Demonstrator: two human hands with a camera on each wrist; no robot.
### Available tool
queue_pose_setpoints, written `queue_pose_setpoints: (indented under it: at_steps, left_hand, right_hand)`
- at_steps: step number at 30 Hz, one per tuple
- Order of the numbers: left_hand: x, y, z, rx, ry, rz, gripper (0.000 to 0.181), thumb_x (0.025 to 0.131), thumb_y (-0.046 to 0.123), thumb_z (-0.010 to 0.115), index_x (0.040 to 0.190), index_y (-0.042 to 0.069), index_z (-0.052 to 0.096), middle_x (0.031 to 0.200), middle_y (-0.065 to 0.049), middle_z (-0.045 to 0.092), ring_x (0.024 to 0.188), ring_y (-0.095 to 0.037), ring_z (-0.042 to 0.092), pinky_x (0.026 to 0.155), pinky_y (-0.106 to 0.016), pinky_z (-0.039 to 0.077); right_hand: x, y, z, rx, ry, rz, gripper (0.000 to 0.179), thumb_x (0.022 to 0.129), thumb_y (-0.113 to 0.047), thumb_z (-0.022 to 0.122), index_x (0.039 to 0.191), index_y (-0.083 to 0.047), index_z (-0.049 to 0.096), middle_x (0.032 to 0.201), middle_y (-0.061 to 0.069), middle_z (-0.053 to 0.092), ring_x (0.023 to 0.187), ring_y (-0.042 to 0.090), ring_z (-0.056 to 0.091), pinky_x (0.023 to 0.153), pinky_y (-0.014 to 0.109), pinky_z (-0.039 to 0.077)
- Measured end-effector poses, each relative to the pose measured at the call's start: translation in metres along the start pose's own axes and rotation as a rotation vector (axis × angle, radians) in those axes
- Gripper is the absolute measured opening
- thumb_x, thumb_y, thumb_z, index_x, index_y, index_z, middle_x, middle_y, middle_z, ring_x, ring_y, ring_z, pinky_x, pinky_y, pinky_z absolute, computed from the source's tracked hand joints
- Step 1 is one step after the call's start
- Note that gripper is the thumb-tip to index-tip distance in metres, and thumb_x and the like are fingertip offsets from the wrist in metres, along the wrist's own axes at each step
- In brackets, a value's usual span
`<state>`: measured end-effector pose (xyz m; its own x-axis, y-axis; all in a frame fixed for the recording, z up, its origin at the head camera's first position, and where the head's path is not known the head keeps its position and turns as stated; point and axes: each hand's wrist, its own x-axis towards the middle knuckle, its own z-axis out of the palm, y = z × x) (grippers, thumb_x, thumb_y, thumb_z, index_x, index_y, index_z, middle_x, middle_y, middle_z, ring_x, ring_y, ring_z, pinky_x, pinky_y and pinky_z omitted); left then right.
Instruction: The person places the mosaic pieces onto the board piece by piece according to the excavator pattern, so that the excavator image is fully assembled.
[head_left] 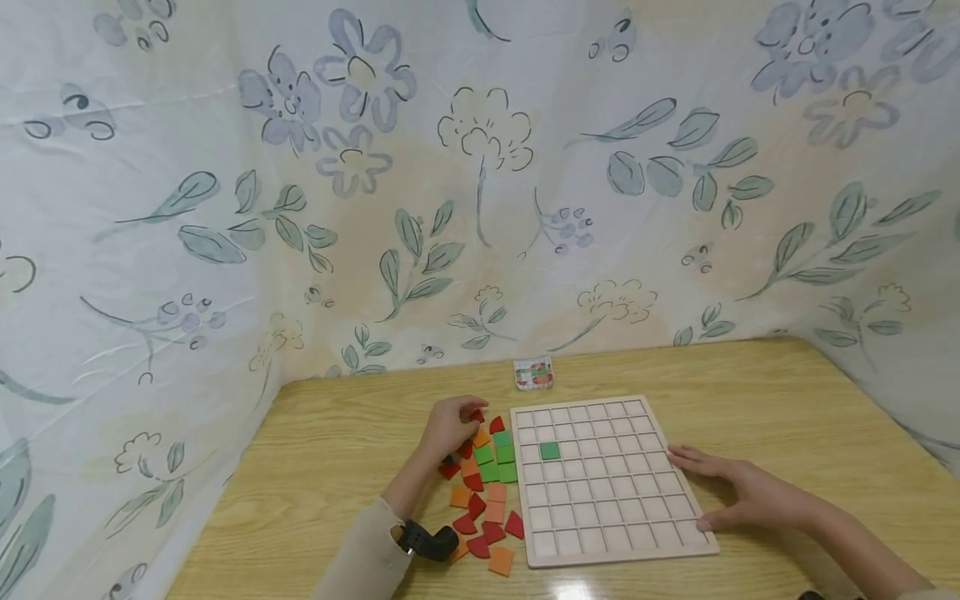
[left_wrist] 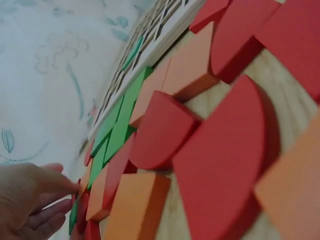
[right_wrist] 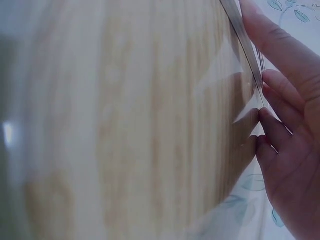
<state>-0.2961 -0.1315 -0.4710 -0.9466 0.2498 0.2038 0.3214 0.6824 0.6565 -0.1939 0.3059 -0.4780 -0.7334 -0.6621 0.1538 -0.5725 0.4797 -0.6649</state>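
My left hand (head_left: 448, 429) is at the far end of a pile of flat wooden blocks, with its fingers curled around a small red block (head_left: 477, 416). The left wrist view shows the same hand (left_wrist: 32, 200) low at the left, its fingertips right at the pile. Left of centre on the pale wooden grid board (head_left: 622, 560) sits one green square block (head_left: 550, 451). My right hand (head_left: 738, 492) rests along the board's right edge, thumb and fingers spread and touching it. In the right wrist view its fingertips (right_wrist: 260, 112) line the edge.
Green squares (head_left: 489, 472), orange squares (head_left: 501, 561) and red quarter-round blocks (head_left: 477, 547) lie loosely along the board's left side. A small patterned card (head_left: 533, 373) stands behind the board. Floral cloth (head_left: 480, 183) surrounds the wooden table (head_left: 322, 467) at the back and sides.
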Motion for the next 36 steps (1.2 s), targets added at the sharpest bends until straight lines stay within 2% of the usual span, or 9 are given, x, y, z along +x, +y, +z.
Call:
queue_pose_setpoints:
  at_steps: [4,10,17,28,36]
  left_hand:
    - [0.0,-0.004,0.0,0.001,-0.007,-0.014,0.027,0.079,0.009,0.071,0.106,0.01,0.069,0.099,-0.005,0.069,0.091,-0.022,0.062,0.079,-0.036,0.05]
    - [0.002,-0.01,0.0,-0.016,-0.018,0.002,0.025,0.079,0.007,0.071,0.104,0.011,0.07,0.097,-0.004,0.069,0.086,-0.02,0.062,0.075,-0.032,0.05]
    - [0.003,-0.012,0.002,-0.109,-0.01,-0.076,0.025,0.077,0.012,0.074,0.102,0.011,0.07,0.094,-0.002,0.069,0.083,-0.016,0.061,0.075,-0.03,0.05]
    - [0.005,-0.004,-0.006,-0.187,-0.009,-0.122,0.029,0.076,0.013,0.075,0.105,0.013,0.07,0.097,0.0,0.068,0.082,-0.015,0.059,0.073,-0.028,0.049]
    - [-0.004,0.006,-0.003,-0.177,-0.029,-0.008,0.027,0.077,0.013,0.074,0.104,0.008,0.069,0.094,-0.004,0.068,0.081,-0.017,0.06,0.068,-0.025,0.049]
  right_hand:
    - [0.0,0.0,0.0,0.008,-0.003,0.0,0.077,0.077,-0.032,0.071,0.14,-0.003,0.037,0.15,0.003,0.025,0.128,-0.019,0.01,0.093,-0.003,0.009]
    - [0.0,0.0,0.001,0.017,-0.011,0.006,0.077,0.077,-0.032,0.071,0.14,-0.004,0.037,0.15,-0.001,0.024,0.128,-0.019,0.011,0.093,-0.003,0.009]
    - [-0.001,0.0,0.001,0.021,-0.014,0.019,0.078,0.077,-0.032,0.071,0.141,-0.004,0.036,0.151,-0.002,0.023,0.128,-0.019,0.01,0.093,-0.003,0.009]
    - [0.0,0.003,0.0,0.029,-0.023,0.043,0.078,0.077,-0.034,0.071,0.14,-0.005,0.037,0.151,0.0,0.023,0.127,-0.02,0.009,0.092,-0.003,0.009]
    - [0.001,0.001,0.0,0.031,-0.027,0.059,0.079,0.076,-0.036,0.071,0.141,-0.005,0.037,0.15,0.004,0.024,0.127,-0.021,0.009,0.092,-0.003,0.009]
